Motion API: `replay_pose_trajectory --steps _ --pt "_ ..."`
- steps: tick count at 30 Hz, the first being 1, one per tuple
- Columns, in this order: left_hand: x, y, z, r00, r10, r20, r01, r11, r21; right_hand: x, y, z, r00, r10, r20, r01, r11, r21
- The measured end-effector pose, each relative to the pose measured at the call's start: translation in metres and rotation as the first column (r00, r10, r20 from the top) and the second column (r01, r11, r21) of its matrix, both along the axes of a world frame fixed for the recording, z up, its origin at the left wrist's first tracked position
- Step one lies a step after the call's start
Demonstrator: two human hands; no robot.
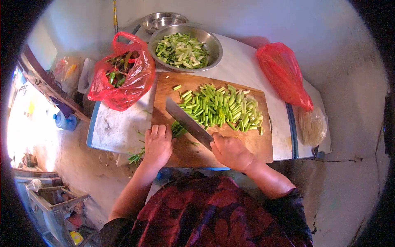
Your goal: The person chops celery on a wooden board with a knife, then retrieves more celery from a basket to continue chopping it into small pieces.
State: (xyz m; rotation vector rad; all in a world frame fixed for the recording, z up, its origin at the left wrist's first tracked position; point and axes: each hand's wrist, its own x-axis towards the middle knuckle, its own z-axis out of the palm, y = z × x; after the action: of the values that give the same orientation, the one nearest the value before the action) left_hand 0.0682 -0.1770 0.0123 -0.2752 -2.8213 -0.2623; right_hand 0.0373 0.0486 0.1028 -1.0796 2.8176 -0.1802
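My right hand grips the handle of a cleaver, its blade slanting up and left over the wooden cutting board. Under my left hand, a bunch of green stalks is held down at the board's left edge, close to the blade. Leafy ends of the bunch stick out past my left wrist. Beyond the blade lies a wide pile of chopped green stalks, paler toward the right. The cleaver's cutting edge and the fingertips of my left hand are partly hidden.
Behind the board stands a steel bowl holding cut stalks, with another metal bowl farther back. An open red bag with peppers sits at left. To the right are a red bag and a clear bag near the wall.
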Motion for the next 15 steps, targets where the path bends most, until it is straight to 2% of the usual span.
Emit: replay_pose_trajectory --steps 2,5,8,9,12,15 --pt "-0.001 -0.003 -0.002 0.999 -0.046 -0.004 0.046 0.999 0.000 -0.008 0.000 0.002 0.997 0.058 0.049 -0.057 0.998 -0.013" --pt "-0.004 -0.006 -0.007 0.996 -0.083 -0.022 0.083 0.996 0.016 -0.024 -0.004 0.001 0.986 0.164 0.018 -0.163 0.986 -0.043" --pt "-0.005 -0.007 -0.012 0.997 -0.076 0.002 0.076 0.995 -0.068 -0.035 -0.026 -0.046 0.992 0.110 -0.066 -0.107 0.993 0.053" --pt "-0.005 -0.006 -0.012 0.997 -0.067 -0.024 0.066 0.996 -0.067 -0.035 -0.038 -0.039 0.969 0.231 -0.086 -0.213 0.961 0.175" --pt "-0.001 -0.004 -0.012 0.997 -0.042 -0.065 0.039 0.998 -0.052 -0.029 -0.051 -0.035 0.991 -0.113 0.075 0.116 0.992 -0.046" --pt "-0.004 0.002 -0.012 0.998 -0.046 -0.037 0.047 0.999 0.006 -0.033 -0.029 -0.026 0.988 -0.147 0.054 0.155 0.967 -0.201"
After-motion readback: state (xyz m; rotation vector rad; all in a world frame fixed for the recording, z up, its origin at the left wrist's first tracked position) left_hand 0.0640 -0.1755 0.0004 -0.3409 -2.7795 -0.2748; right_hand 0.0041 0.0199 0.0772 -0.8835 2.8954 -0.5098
